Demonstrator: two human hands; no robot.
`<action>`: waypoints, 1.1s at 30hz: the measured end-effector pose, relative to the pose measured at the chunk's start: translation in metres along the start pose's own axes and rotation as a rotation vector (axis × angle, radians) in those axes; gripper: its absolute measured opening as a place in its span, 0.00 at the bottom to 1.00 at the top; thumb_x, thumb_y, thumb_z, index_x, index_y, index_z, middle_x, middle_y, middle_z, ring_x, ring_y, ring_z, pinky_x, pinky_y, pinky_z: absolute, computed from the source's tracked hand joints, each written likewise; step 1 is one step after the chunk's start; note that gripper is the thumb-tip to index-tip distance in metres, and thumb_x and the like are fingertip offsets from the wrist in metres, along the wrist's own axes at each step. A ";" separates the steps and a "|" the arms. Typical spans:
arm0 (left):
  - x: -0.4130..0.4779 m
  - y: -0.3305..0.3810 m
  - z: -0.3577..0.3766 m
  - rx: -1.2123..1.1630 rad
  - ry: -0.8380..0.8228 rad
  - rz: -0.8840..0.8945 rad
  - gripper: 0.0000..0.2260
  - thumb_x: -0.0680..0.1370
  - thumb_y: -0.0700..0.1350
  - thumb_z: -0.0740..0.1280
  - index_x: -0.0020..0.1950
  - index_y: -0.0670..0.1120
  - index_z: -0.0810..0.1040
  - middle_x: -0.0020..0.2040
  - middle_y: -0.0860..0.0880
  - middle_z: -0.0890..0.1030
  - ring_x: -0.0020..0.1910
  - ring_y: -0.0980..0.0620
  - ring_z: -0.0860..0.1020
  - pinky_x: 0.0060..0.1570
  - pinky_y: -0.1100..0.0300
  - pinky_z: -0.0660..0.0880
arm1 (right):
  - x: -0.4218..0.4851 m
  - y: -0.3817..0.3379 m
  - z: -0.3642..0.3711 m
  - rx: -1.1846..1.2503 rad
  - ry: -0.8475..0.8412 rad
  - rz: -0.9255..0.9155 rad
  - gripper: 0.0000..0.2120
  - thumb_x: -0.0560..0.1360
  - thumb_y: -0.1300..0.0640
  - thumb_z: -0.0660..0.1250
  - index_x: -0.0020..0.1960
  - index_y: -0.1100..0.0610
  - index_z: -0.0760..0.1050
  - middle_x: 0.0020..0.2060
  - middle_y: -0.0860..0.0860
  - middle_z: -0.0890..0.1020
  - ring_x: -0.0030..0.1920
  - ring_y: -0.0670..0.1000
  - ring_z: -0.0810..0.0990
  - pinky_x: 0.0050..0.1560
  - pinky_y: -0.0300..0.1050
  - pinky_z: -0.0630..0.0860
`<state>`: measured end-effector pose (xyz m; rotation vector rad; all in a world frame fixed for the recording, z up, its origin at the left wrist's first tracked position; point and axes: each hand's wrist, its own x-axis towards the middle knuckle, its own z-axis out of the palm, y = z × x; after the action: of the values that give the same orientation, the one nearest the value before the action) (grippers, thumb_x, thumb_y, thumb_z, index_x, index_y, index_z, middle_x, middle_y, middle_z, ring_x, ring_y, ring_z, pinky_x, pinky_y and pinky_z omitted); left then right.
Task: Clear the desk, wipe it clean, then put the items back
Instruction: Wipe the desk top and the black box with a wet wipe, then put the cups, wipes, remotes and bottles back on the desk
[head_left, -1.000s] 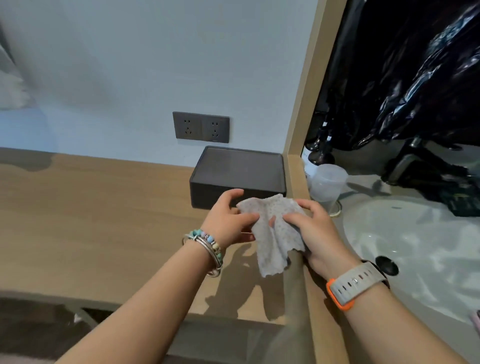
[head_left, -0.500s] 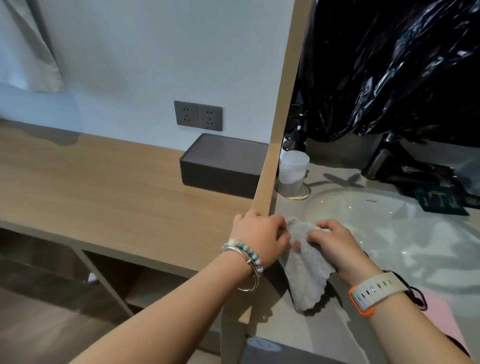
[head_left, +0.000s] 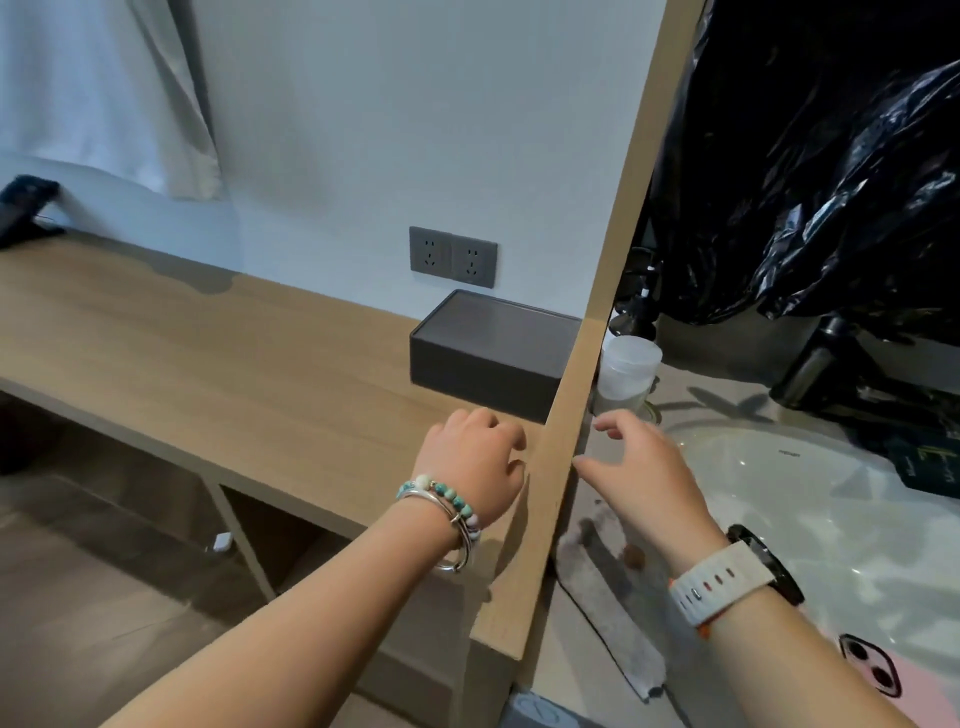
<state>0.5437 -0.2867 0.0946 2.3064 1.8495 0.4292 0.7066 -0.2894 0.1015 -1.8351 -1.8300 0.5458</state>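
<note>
1. Wrists. The left wrist carries beaded and metal bracelets (head_left: 448, 514); the right wrist carries a watch (head_left: 730, 577) on a pale strap.

2. Cloth (head_left: 613, 613). The grey cloth lies flat on the washbasin surface (head_left: 566, 670), on the near side of the right hand and under the right wrist, just beside the upright wooden panel (head_left: 569, 452). Neither hand touches it. A pink phone (head_left: 878, 675) lies to the right of the right forearm.

3. Left hand (head_left: 470, 462). It is held over the wooden surface (head_left: 208, 353), close against the left face of the panel. The fingers are loosely curled downward and no item is seen in them.

4. Right hand (head_left: 644, 473). It is on the other side of the panel, above the washbasin surface. The fingers are spread and relaxed; it grips nothing.

5. Beyond the left hand. A dark grey box (head_left: 493, 358) stands on the wooden surface, against the panel. A double wall socket (head_left: 452, 257) is above it.

6. Beyond the right hand. A translucent plastic cup (head_left: 626, 374) stands just past the fingertips, beside the panel. The white basin (head_left: 831, 499) lies to the right of that hand. A black plastic bag (head_left: 831, 182) hangs furthest back.
</note>
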 end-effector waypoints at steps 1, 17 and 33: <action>-0.002 -0.011 -0.007 0.020 0.025 -0.024 0.13 0.79 0.51 0.58 0.62 0.52 0.72 0.59 0.51 0.74 0.59 0.51 0.71 0.59 0.57 0.68 | 0.004 -0.014 0.005 -0.011 -0.014 -0.058 0.16 0.73 0.50 0.67 0.60 0.45 0.69 0.58 0.45 0.72 0.62 0.50 0.70 0.60 0.51 0.71; -0.107 -0.316 -0.128 0.294 0.232 -0.556 0.14 0.79 0.53 0.56 0.64 0.54 0.71 0.58 0.53 0.75 0.56 0.53 0.73 0.56 0.58 0.70 | 0.030 -0.324 0.228 -0.155 -0.396 -0.748 0.18 0.75 0.50 0.63 0.65 0.48 0.69 0.63 0.46 0.73 0.63 0.49 0.72 0.62 0.47 0.69; -0.154 -0.642 -0.247 0.365 0.269 -0.758 0.12 0.79 0.53 0.57 0.60 0.54 0.72 0.58 0.55 0.74 0.58 0.54 0.71 0.57 0.61 0.66 | 0.089 -0.614 0.442 -0.046 -0.504 -0.933 0.16 0.76 0.50 0.62 0.64 0.49 0.69 0.61 0.48 0.74 0.60 0.49 0.73 0.58 0.45 0.71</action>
<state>-0.1605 -0.3060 0.1199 1.5539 2.9288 0.3089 -0.0475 -0.1846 0.1184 -0.6963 -2.7407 0.6150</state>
